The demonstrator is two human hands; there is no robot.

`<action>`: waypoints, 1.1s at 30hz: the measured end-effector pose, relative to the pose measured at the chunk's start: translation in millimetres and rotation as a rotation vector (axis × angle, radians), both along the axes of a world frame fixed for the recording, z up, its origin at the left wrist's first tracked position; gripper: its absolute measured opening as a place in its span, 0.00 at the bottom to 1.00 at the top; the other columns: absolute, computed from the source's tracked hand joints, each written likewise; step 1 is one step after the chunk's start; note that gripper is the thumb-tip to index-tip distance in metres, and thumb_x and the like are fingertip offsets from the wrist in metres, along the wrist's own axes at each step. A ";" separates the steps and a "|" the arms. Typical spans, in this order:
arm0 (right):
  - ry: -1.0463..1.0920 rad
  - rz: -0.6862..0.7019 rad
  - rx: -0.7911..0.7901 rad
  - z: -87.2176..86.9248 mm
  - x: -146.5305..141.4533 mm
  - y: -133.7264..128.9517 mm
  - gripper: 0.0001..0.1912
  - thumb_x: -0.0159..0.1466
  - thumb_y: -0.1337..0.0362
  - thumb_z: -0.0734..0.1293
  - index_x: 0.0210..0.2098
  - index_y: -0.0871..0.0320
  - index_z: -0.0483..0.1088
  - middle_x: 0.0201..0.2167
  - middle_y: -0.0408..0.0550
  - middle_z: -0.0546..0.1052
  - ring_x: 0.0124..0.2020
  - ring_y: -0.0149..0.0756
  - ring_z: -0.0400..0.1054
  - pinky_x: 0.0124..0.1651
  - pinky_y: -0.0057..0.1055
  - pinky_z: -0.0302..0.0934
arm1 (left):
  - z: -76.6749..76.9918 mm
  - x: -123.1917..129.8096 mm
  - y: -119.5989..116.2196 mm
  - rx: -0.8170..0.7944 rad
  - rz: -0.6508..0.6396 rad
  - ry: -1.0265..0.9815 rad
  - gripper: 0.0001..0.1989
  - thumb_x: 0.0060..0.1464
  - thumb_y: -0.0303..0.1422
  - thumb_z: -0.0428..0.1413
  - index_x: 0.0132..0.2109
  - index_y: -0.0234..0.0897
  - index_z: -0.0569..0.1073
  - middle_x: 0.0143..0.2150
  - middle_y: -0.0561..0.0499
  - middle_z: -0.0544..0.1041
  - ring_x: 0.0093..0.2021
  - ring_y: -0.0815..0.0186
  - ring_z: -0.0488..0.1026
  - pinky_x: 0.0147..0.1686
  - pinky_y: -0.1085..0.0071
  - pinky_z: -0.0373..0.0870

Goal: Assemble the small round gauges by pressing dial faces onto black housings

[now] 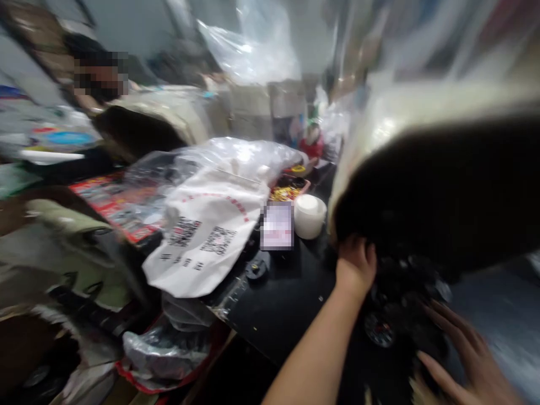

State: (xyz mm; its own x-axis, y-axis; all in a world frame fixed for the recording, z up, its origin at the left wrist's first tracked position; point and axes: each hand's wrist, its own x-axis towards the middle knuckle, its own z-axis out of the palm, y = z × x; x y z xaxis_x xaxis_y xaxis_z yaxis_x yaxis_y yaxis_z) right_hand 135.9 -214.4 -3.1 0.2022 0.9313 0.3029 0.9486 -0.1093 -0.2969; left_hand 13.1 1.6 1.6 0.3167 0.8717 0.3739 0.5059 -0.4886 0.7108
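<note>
My left hand (355,264) reaches to the lower edge of a big sack with a dark opening (455,185), and its fingers are partly hidden in the shadow there. My right hand (464,354) is at the lower right, fingers apart, beside a heap of dark round parts (405,304). One round part with a spoked look (379,329) lies between my hands on the black table (274,315). The picture is blurred, so contact between the right fingers and the parts is unclear.
On the table stand a white jar (309,216), a phone-like lit panel (277,226) and a small dark disc (256,269). A printed white bag (206,230) lies left of them. Behind it is clear plastic (236,152). A person (99,76) is at the upper left.
</note>
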 end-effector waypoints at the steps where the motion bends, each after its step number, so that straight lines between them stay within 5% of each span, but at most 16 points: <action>1: 0.006 -0.013 -0.029 -1.9 -2.7 -6.9 0.33 0.63 0.46 0.61 0.65 0.48 0.53 0.64 0.55 0.62 0.62 0.56 0.60 0.56 0.58 0.62 | -2.1 2.6 -2.4 -0.005 0.002 -0.010 0.10 0.62 0.30 0.51 0.47 0.32 0.73 0.52 0.38 0.73 0.55 0.54 0.69 0.56 0.55 0.68; 4: 0.024 -0.001 -0.147 0.1 -10.1 -15.7 0.39 0.64 0.46 0.62 0.68 0.49 0.42 0.68 0.54 0.54 0.69 0.53 0.45 0.65 0.64 0.47 | -11.3 11.7 -6.9 -0.021 -0.008 -0.038 0.11 0.62 0.30 0.50 0.49 0.30 0.70 0.54 0.36 0.71 0.59 0.52 0.65 0.60 0.52 0.62; 8: 0.085 -0.012 -0.188 4.6 -4.1 -23.6 0.36 0.67 0.51 0.60 0.68 0.49 0.41 0.69 0.53 0.52 0.71 0.48 0.40 0.68 0.61 0.42 | -19.8 22.1 -14.5 -0.021 -0.042 -0.052 0.12 0.62 0.32 0.51 0.50 0.32 0.69 0.55 0.37 0.69 0.61 0.51 0.63 0.61 0.51 0.59; 14: 0.048 0.025 -0.180 5.1 17.3 -36.7 0.31 0.68 0.55 0.59 0.68 0.49 0.46 0.68 0.51 0.54 0.71 0.48 0.39 0.67 0.63 0.40 | -1.0 19.9 -25.3 -0.009 -0.061 -0.073 0.12 0.62 0.31 0.51 0.52 0.34 0.67 0.57 0.39 0.69 0.61 0.55 0.63 0.62 0.55 0.59; 18: 0.065 -0.036 -0.047 14.3 14.0 -48.4 0.26 0.67 0.54 0.59 0.63 0.53 0.57 0.61 0.55 0.65 0.65 0.53 0.54 0.64 0.61 0.49 | 17.0 -25.8 -54.9 -0.002 -0.069 -0.064 0.12 0.66 0.33 0.44 0.53 0.38 0.67 0.56 0.45 0.70 0.59 0.62 0.65 0.60 0.61 0.62; 20: 0.145 -0.046 -0.047 20.2 9.2 -53.6 0.19 0.67 0.54 0.59 0.54 0.54 0.67 0.50 0.53 0.73 0.53 0.49 0.66 0.57 0.55 0.59 | 17.0 -52.0 -79.0 -0.054 -0.094 -0.007 0.12 0.66 0.37 0.45 0.49 0.40 0.70 0.48 0.48 0.73 0.49 0.63 0.71 0.52 0.63 0.68; 23: 0.295 0.029 -0.166 24.8 6.7 -53.1 0.16 0.68 0.55 0.58 0.48 0.53 0.71 0.41 0.50 0.76 0.44 0.43 0.71 0.49 0.45 0.66 | 8.3 -74.9 -110.3 -0.150 -0.127 0.091 0.11 0.64 0.38 0.49 0.49 0.40 0.71 0.45 0.49 0.74 0.43 0.63 0.73 0.47 0.63 0.70; 27: 0.336 0.053 -0.173 24.5 10.1 -47.1 0.24 0.68 0.56 0.57 0.60 0.56 0.63 0.48 0.53 0.75 0.50 0.45 0.69 0.53 0.45 0.65 | -0.1 -76.6 -131.4 -0.244 -0.151 0.161 0.15 0.61 0.35 0.54 0.54 0.43 0.69 0.47 0.50 0.75 0.46 0.62 0.72 0.50 0.60 0.69; 33: 0.411 0.136 -0.269 25.6 -12.2 -56.5 0.21 0.69 0.58 0.56 0.59 0.53 0.64 0.52 0.52 0.74 0.51 0.43 0.69 0.53 0.45 0.64 | 3.1 -74.3 -152.1 -0.268 -0.187 0.229 0.16 0.61 0.35 0.55 0.55 0.45 0.68 0.54 0.50 0.73 0.53 0.59 0.68 0.56 0.56 0.64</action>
